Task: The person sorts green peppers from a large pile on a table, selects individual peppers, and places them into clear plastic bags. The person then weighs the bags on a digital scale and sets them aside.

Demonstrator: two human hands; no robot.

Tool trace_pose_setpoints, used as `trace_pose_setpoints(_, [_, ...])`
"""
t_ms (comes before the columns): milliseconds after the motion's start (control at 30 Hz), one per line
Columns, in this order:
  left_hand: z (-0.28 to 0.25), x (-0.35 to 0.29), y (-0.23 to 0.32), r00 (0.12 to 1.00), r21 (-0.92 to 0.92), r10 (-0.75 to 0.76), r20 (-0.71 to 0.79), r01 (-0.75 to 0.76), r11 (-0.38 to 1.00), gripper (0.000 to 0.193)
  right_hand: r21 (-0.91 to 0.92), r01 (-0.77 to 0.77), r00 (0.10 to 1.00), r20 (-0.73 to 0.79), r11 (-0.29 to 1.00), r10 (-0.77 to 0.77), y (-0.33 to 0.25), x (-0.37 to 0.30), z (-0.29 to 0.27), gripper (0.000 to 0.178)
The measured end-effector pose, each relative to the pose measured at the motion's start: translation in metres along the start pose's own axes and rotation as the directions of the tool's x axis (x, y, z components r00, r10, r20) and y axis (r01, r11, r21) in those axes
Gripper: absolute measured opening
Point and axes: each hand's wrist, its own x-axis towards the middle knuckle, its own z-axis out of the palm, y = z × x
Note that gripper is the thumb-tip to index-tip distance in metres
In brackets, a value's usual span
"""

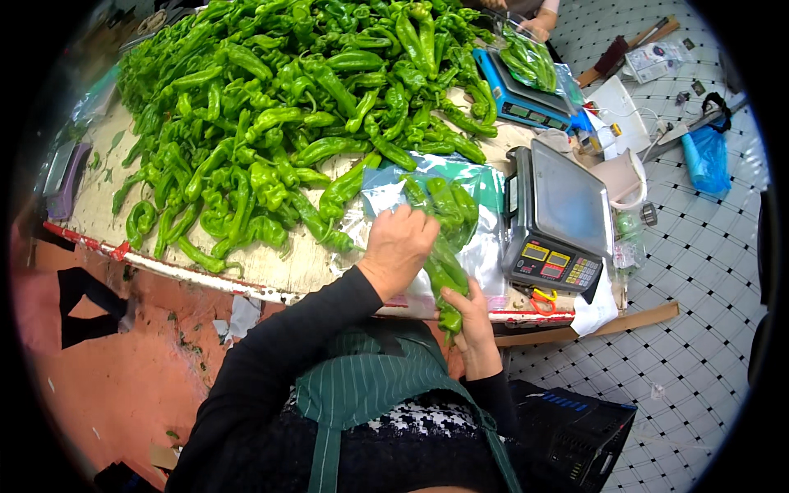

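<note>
My left hand [400,246] is closed at the edge of a clear plastic bag [394,197] on the table; its fingertips are partly hidden. Long green peppers [452,209] show inside the bag. Lower down, near the table's front edge, my right hand [475,324] is wrapped round several green peppers [446,279], their upper ends reaching up to the bagged ones. Beyond and to the left of my left hand spreads a large heap of green peppers [288,99].
Right of the bag stands a black weighing scale [567,197], with orange-handled scissors [542,301] near its front. A blue scale [526,103] farther back carries bagged peppers [528,59], beside another person's hand [538,25]. A black crate [575,431] stands at lower right.
</note>
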Motion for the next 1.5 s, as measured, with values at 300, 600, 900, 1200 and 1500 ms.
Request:
trace_pose_setpoints(300, [-0.001, 0.003, 0.042, 0.970, -0.005, 0.245, 0.003, -0.245, 0.970, 0.012, 0.244, 0.109, 0.993, 0.010, 0.964, -0.115, 0.014, 0.070, 0.040, 0.060])
trace_pose_setpoints(600, [0.007, 0.002, 0.021, 0.983, -0.081, 0.185, -0.001, -0.185, 0.979, 0.008, -0.774, 0.481, 0.796, 0.188, 0.412, -0.575, 0.005, 0.099, 0.080, 0.069])
trace_pose_setpoints(900, [-0.009, 0.001, 0.021, 0.968, -0.360, 0.216, -0.128, -0.248, 0.899, 0.011, -0.414, 0.342, 0.919, -0.041, 0.844, -0.392, 0.002, 0.119, 0.078, 0.077])
trace_pose_setpoints(1200, [-0.009, -0.004, 0.020, 0.980, -0.352, 0.162, -0.115, -0.193, 0.916, 0.010, -0.886, 0.344, 0.742, 0.459, -0.310, -0.488, 0.003, 0.111, 0.077, 0.079])
trace_pose_setpoints(1500, [-0.009, -0.007, 0.023, 0.961, -0.429, 0.238, -0.144, -0.277, 0.860, 0.009, -0.971, 0.010, 0.828, 0.142, -0.238, -0.542, -0.050, 0.132, 0.046, 0.066])
